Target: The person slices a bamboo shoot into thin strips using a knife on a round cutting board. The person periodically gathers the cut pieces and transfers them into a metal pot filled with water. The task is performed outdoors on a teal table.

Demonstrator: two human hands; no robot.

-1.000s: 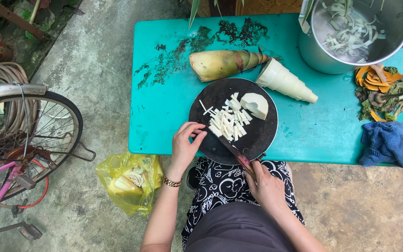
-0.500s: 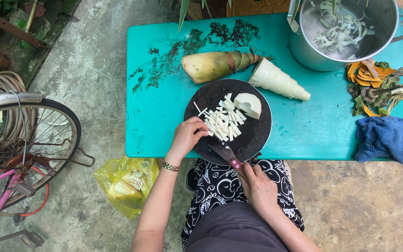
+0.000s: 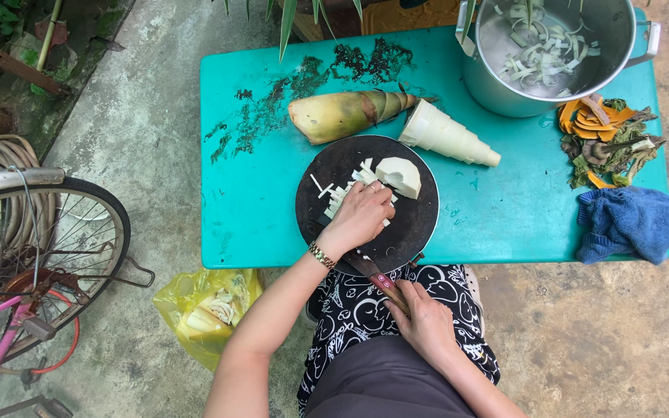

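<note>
One round black cutting board (image 3: 416, 224), one knife (image 3: 377, 280), two whole bamboo shoots: one husked (image 3: 346, 114), one peeled (image 3: 447, 135). One steel pot (image 3: 505, 85), one blue cloth (image 3: 632, 223), one yellow bag (image 3: 199, 310), one half-cut shoot piece (image 3: 400, 176) just beyond the fingers (image 3: 377, 197).

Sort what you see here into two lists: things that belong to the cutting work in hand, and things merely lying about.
In use:
left hand on the cut white strips
right hand gripping the knife
round dark cutting board
peeled chunk
unpeeled shoot
peeled cone
metal pot

Lying about:
blue cloth
peel scraps
yellow bag
bicycle wheel
</note>
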